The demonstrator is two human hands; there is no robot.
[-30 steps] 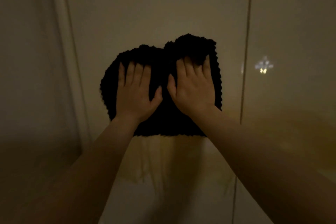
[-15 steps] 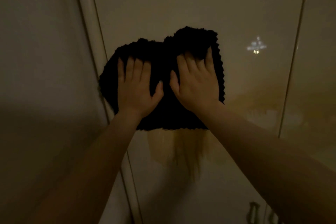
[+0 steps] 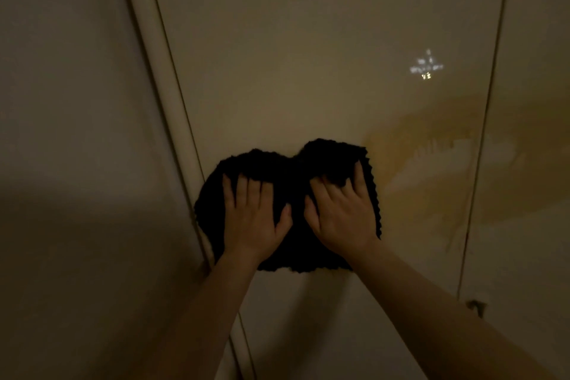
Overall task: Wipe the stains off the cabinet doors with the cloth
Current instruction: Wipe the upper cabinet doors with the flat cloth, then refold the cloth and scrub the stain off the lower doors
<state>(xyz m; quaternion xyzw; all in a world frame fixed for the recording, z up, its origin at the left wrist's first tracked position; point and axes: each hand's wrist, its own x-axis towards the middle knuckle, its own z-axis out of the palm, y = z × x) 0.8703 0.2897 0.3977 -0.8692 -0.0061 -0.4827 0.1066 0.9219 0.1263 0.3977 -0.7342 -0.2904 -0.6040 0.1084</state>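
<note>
A black knitted cloth (image 3: 296,170) is pressed flat against a pale cabinet door (image 3: 308,55). My left hand (image 3: 251,216) lies on the cloth's left half, fingers spread and pointing up. My right hand (image 3: 340,213) presses the right half, its fingertips curled into the cloth's upper edge. A yellowish-brown stain (image 3: 431,145) spreads over the door to the right of the cloth and runs on across the neighbouring door (image 3: 530,163). The room is dim.
A rounded vertical trim (image 3: 160,77) borders the door on the left, with a plain panel (image 3: 77,133) beyond it. A thin gap (image 3: 490,95) separates the two doors. A small dark handle (image 3: 476,307) shows low on the right. A light reflection (image 3: 427,66) glints above the stain.
Both hands have slid the cloth down the door, over the streaked stain that showed below it earlier. The view has shifted, so the left trim and right stain show more.
</note>
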